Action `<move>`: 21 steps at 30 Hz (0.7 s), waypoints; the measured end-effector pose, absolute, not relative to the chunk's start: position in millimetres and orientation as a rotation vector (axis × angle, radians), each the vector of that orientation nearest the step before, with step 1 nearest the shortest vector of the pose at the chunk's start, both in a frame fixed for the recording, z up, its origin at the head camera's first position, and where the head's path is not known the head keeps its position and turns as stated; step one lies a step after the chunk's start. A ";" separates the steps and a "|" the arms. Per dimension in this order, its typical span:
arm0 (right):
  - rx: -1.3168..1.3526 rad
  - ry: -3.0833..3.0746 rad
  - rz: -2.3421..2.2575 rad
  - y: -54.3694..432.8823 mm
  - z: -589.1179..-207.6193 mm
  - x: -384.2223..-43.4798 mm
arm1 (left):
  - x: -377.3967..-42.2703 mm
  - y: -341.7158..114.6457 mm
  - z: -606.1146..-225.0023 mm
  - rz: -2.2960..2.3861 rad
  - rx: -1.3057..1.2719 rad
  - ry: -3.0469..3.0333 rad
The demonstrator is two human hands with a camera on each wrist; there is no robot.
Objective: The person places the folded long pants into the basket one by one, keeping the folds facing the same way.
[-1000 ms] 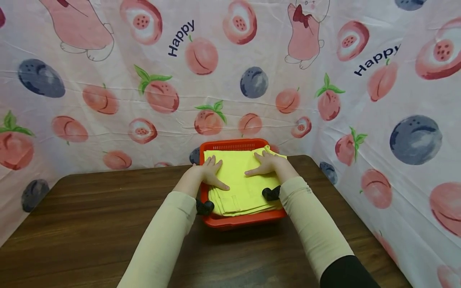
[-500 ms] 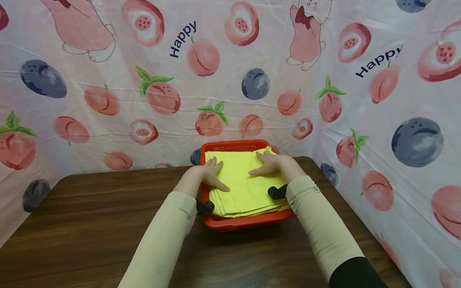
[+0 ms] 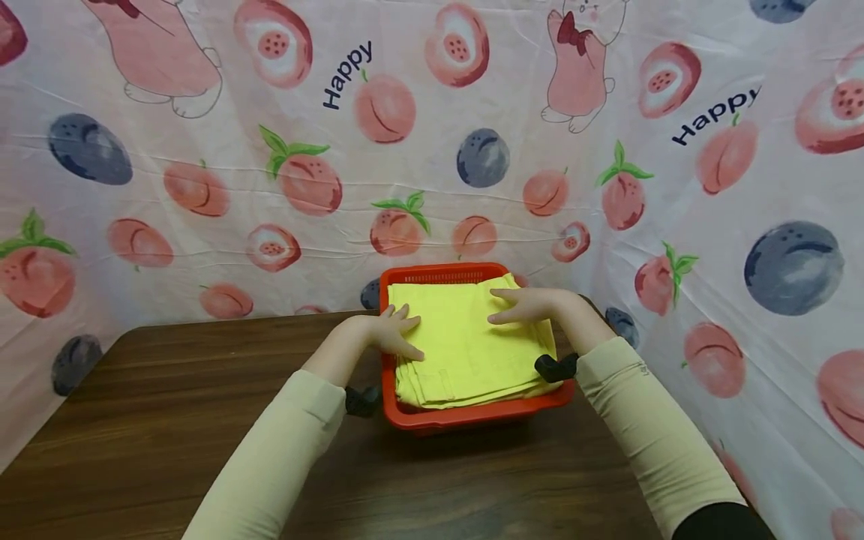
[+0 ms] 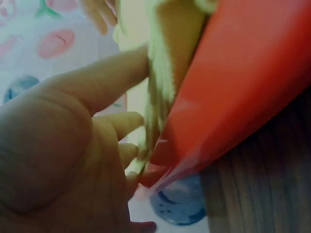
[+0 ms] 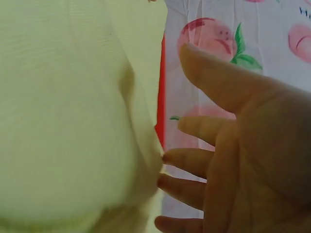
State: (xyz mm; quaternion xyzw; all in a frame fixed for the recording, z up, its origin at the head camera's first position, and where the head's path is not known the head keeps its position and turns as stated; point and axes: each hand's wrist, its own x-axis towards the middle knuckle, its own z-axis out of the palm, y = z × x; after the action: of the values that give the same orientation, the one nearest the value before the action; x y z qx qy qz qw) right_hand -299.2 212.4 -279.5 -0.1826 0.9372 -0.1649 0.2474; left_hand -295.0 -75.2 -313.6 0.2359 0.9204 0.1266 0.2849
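A folded yellow garment [image 3: 466, 337] lies in a red-orange plastic basket [image 3: 472, 415] on the table. My left hand [image 3: 391, 332] is at the stack's left side, its fingers spread; in the left wrist view the thumb and fingertips of that left hand [image 4: 53, 145] are close against the cloth's edge, inside the basket wall [image 4: 233, 87]. At the upper right of the cloth is my right hand [image 3: 529, 304], fingers extended. In the right wrist view the right hand [image 5: 252, 141] has its fingers apart beside the yellow cloth [image 5: 63, 111], and grips nothing.
The basket stands on a dark brown wooden table [image 3: 223, 397], near its back right corner. A fruit-patterned curtain [image 3: 418, 165] hangs behind and along the right side. A black wrist mount [image 3: 556, 367] sits below the right hand, near the basket's right rim.
My right hand has moved right and off the middle of the garment, uncovering more of it. My left hand has shifted slightly left. The garment stays in the basket.
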 end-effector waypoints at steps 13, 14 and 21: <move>-0.518 2.489 -0.554 236.6 -287.6 -255.7 | -249.9 -77.1 -323.7 0.300 0.689 2.589; -0.520 2.494 -0.554 237.1 -290.4 -254.6 | -248.0 -75.9 -325.0 0.303 0.686 2.596; -0.648 2.649 -0.353 240.6 -307.3 -248.5 | -244.1 -70.5 -331.7 0.328 0.661 2.624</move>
State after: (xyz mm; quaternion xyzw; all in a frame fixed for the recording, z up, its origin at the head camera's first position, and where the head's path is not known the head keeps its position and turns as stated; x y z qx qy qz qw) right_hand -248.5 240.6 -307.3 -0.2312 0.9449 -0.1258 0.1946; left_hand -244.1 -70.5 -331.7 0.2372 0.9420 0.1178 0.2063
